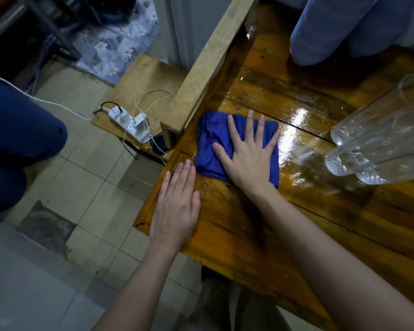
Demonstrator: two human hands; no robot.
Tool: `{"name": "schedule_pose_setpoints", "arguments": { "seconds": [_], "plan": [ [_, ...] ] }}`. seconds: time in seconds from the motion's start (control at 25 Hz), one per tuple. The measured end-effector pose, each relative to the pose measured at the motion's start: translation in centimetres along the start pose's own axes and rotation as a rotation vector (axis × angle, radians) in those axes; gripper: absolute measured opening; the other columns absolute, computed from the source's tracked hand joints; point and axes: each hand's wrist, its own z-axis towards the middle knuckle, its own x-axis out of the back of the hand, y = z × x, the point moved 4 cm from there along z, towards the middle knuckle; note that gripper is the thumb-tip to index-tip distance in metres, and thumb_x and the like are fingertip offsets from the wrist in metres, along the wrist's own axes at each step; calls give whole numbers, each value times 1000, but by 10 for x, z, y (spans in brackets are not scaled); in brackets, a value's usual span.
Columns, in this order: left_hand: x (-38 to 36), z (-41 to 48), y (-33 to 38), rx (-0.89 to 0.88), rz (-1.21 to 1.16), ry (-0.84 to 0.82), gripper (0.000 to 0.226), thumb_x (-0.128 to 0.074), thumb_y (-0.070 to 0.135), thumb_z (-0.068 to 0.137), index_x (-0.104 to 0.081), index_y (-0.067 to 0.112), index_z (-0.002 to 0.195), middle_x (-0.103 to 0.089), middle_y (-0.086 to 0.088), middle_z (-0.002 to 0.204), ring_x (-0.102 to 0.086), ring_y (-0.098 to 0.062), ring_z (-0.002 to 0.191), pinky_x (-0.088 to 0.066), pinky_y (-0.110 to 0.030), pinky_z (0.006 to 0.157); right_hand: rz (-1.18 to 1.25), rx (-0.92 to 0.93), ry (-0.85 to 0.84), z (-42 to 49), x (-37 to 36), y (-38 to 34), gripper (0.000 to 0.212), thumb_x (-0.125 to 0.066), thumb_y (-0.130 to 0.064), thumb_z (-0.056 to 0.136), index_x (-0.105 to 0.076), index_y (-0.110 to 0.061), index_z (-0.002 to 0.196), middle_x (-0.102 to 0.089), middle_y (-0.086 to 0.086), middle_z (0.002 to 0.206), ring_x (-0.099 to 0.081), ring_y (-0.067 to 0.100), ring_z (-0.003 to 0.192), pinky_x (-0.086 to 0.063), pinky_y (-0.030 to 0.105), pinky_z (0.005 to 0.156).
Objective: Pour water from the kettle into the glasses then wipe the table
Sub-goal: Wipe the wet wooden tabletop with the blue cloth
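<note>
A folded blue cloth [210,144] lies on the glossy wooden table [296,211] near its left edge. My right hand [249,154] presses flat on the cloth with fingers spread. Flat on the bare wood at the table's left edge, just left of the cloth, rests my left hand [177,201], fingers together, holding nothing. Clear tall glasses [378,139] stand at the right, close together. Wet sheen shows on the wood between cloth and glasses. No kettle is in view.
A blue fabric bundle [344,29] sits on the table's far side. A wooden beam [210,58] runs along the left edge. Below, a low wooden stool holds a white power strip [129,125] with cables. Another person's blue-clad knee [22,130] is at left over tiled floor.
</note>
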Motion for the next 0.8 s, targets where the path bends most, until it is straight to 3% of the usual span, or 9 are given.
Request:
{"name": "schedule_pose_setpoints", "arguments": {
  "seconds": [0.36, 0.48, 0.6, 0.8],
  "plan": [
    [2, -1, 1, -33, 8, 42, 57, -26, 31, 98, -24, 9, 151, -23, -5, 159, -17, -15, 148, -4, -35, 122, -112, 59, -149, -192, 15, 83, 76, -23, -76, 89, -8, -41, 154, 3, 8, 165, 8, 33, 151, -5, 69, 115],
    [1, -2, 3, -41, 11, 36, 59, -24, 32, 97, -25, 6, 150, -24, -7, 159, -18, -17, 148, -7, -38, 122, -129, -81, -165, -233, 30, 143, 77, -21, -77, 88, -9, -40, 154, 3, 7, 166, 7, 32, 151, -7, 70, 114],
    [2, -2, 3, -34, 5, 35, 59, -24, 32, 97, -24, 6, 150, -23, -8, 159, -17, -17, 148, -10, -41, 122, -108, -218, -131, -254, 42, 181, 82, -24, -77, 86, -11, -34, 155, 5, 12, 165, 6, 35, 151, -1, 69, 115],
    [2, -2, 3, -30, 16, 29, 58, -24, 31, 98, -23, 6, 150, -23, -7, 159, -16, -16, 148, -9, -41, 122, -170, 231, -221, -251, 36, 173, 78, -31, -72, 90, -16, -33, 155, -2, 11, 165, -8, 36, 151, -8, 66, 115]
  ]
}}
